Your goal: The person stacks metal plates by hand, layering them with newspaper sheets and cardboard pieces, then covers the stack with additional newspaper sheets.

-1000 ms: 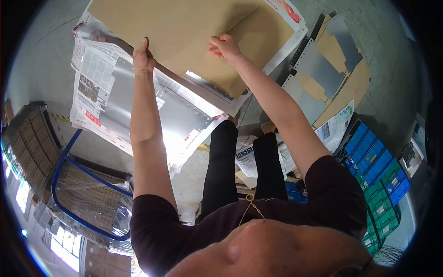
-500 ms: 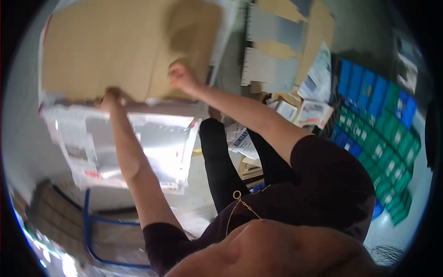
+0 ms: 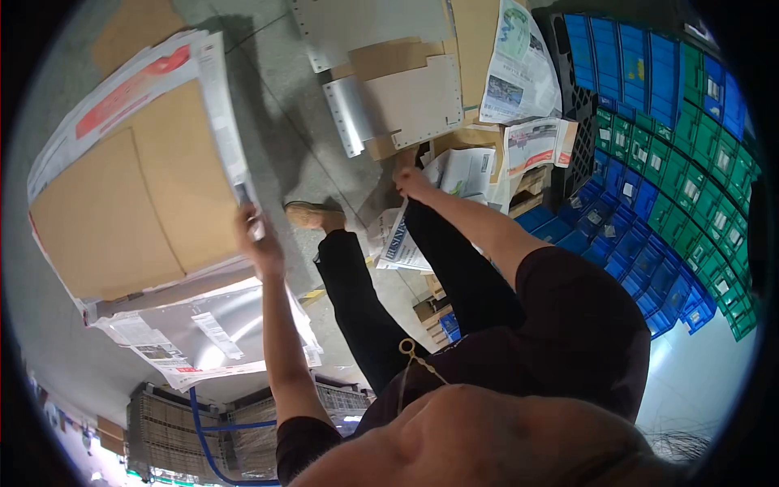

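My left hand (image 3: 261,243) is at the right edge of a newspaper-lined sheet of brown cardboard (image 3: 174,178), fingers curled, with a small greyish thing at them too blurred to name. Below the cardboard, shiny metal sheet (image 3: 251,325) lies among newspaper. My right hand (image 3: 414,183) is closed beside my knee, near the folded newspaper (image 3: 398,243); whatever is in it, if anything, is hidden. Just above it lie pale metal plates (image 3: 418,101) with punched edges and brown cardboard between them.
Blue bins (image 3: 625,61) and green bins (image 3: 690,183) are stacked at the right. Newspaper (image 3: 519,73) lies beside the plates. Wooden pallets (image 3: 529,185) sit low at the right. At the lower left is a blue tubular frame (image 3: 203,442). My shoe (image 3: 308,214) rests on the floor.
The view has turned toward the bins and plates. My right hand has left the cardboard and come down beside my knee. My left hand has shifted to the cardboard's right edge.
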A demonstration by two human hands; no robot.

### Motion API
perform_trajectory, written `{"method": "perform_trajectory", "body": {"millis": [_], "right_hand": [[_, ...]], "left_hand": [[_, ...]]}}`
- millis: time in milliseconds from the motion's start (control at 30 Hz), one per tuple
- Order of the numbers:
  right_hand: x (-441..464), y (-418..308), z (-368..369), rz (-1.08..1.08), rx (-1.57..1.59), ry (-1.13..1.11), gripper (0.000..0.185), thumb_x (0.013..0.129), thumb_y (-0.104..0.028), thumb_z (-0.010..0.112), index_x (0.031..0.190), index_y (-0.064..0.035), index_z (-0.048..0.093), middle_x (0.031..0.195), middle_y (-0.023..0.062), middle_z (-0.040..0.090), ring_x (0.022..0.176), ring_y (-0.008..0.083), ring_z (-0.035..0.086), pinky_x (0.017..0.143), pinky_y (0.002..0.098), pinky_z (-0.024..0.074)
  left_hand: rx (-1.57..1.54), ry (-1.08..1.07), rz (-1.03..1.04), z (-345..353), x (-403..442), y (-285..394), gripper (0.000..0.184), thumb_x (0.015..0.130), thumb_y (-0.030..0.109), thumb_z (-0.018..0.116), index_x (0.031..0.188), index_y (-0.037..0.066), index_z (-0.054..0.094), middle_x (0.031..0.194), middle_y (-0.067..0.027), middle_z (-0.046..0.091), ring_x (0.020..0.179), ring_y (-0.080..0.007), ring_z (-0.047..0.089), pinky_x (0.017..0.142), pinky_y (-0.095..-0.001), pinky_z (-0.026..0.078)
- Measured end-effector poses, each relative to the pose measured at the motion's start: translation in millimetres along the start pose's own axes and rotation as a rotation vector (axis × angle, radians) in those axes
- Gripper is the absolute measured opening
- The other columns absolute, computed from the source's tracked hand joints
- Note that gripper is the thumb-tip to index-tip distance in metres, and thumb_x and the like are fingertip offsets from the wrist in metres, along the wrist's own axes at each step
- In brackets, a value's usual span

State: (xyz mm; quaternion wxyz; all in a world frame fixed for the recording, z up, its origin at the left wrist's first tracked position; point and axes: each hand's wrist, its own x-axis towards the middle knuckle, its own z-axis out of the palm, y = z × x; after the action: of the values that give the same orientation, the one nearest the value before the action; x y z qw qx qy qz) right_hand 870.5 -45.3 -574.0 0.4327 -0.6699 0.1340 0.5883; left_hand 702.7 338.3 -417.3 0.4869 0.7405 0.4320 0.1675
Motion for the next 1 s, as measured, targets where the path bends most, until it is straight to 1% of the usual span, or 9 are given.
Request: {"method": "perform_trajectory", "body": {"millis": [100, 233, 300, 367, 500, 600, 733, 800, 1000], "right_hand": [[-10, -43, -53, -0.033, -0.456, 0.253, 0.018, 0.081, -0.017, 0.055, 0.089, -0.0016, 0.059, 0.075, 0.0059, 0.064, 0.066, 0.016, 0.062, 0.058, 0.0318, 0.0486], [-79, -120, -48, 0.086, 0.027, 0.049, 0.014, 0.086, -0.018, 0.055, 0.091, -0.005, 0.059, 0.077, 0.0033, 0.062, 0.067, 0.0113, 0.06, 0.06, 0.0252, 0.0474], [-102, -119, -42, 0.012, 0.142, -0.04, 0.014, 0.09, -0.018, 0.054, 0.092, -0.0051, 0.058, 0.076, 0.0031, 0.061, 0.068, 0.0105, 0.059, 0.061, 0.0232, 0.0471], [-119, -118, -33, 0.029, 0.237, -0.105, 0.014, 0.091, -0.017, 0.052, 0.093, -0.0038, 0.057, 0.078, 0.0045, 0.061, 0.068, 0.0112, 0.059, 0.061, 0.0235, 0.0475], [-125, -84, -34, 0.058, 0.187, -0.223, 0.016, 0.09, -0.015, 0.051, 0.093, 0.0, 0.056, 0.082, 0.0088, 0.061, 0.072, 0.0133, 0.06, 0.061, 0.0255, 0.0482], [-106, -65, -45, 0.052, 0.125, -0.255, 0.015, 0.089, -0.013, 0.052, 0.093, 0.0007, 0.056, 0.082, 0.0091, 0.062, 0.072, 0.0133, 0.061, 0.062, 0.0263, 0.0488], [-102, -70, -62, -0.012, 0.258, -0.071, 0.012, 0.086, -0.01, 0.054, 0.091, -0.0003, 0.058, 0.081, 0.0072, 0.062, 0.074, 0.0126, 0.061, 0.063, 0.0265, 0.0496], [-104, -58, -62, 0.01, 0.222, -0.056, 0.011, 0.087, -0.011, 0.054, 0.09, -0.0014, 0.058, 0.081, 0.0064, 0.062, 0.073, 0.0121, 0.061, 0.061, 0.0252, 0.0487], [-122, -122, -77, 0.043, 0.312, -0.183, 0.017, 0.09, -0.024, 0.056, 0.094, -0.0072, 0.057, 0.085, 0.0022, 0.062, 0.073, 0.0089, 0.058, 0.062, 0.0207, 0.0446]], "left_hand": [[0.01, -0.304, -0.071, 127, 23, -4, 0.042, 0.082, 0.012, 0.066, 0.12, 0.002, 0.053, 0.109, -0.0129, 0.061, 0.1, -0.0244, 0.059, 0.083, -0.0338, 0.047], [0.349, -0.257, 0.089, 267, 111, -69, 0.063, 0.081, 0.031, 0.067, 0.129, -0.002, 0.043, 0.125, -0.026, 0.048, 0.119, -0.0361, 0.046, 0.098, -0.0403, 0.038], [0.349, -0.173, -0.099, 322, 161, -117, 0.08, 0.082, 0.041, 0.064, 0.134, -0.009, 0.031, 0.131, -0.0313, 0.04, 0.121, -0.0377, 0.043, 0.1, -0.0402, 0.036], [0.147, -0.168, -0.335, 354, 197, -140, 0.088, 0.083, 0.048, 0.059, 0.135, -0.013, 0.024, 0.132, -0.0299, 0.039, 0.12, -0.0364, 0.044, 0.101, -0.0388, 0.033], [-0.305, -0.37, -0.799, 354, 223, -72, 0.074, 0.086, 0.05, 0.054, 0.141, 0.009, 0.026, 0.134, -0.0116, 0.045, 0.123, -0.0239, 0.043, 0.106, -0.0458, 0.019], [-0.262, -0.358, -0.824, 352, 236, -87, 0.059, 0.086, 0.041, 0.059, 0.131, 0.006, 0.044, 0.117, -0.0092, 0.058, 0.108, -0.0176, 0.054, 0.093, -0.0398, 0.036], [-0.18, -0.328, -0.644, 326, 222, -40, 0.03, 0.071, 0.016, 0.079, 0.092, 0.002, 0.061, 0.067, 0.0001, 0.057, 0.057, -0.0085, 0.051, 0.052, -0.0193, 0.039], [-0.297, -0.349, -0.669, 312, 214, -24, 0.02, 0.074, 0.016, 0.077, 0.083, 0.005, 0.062, 0.065, 0.0016, 0.056, 0.057, -0.0076, 0.051, 0.052, -0.0212, 0.039], [-0.267, -0.255, -0.107, 277, 136, 155, 0.014, 0.078, 0.011, 0.071, 0.067, 0.011, 0.062, 0.061, 0.0024, 0.05, 0.056, -0.0104, 0.049, 0.053, -0.0271, 0.039]]}}
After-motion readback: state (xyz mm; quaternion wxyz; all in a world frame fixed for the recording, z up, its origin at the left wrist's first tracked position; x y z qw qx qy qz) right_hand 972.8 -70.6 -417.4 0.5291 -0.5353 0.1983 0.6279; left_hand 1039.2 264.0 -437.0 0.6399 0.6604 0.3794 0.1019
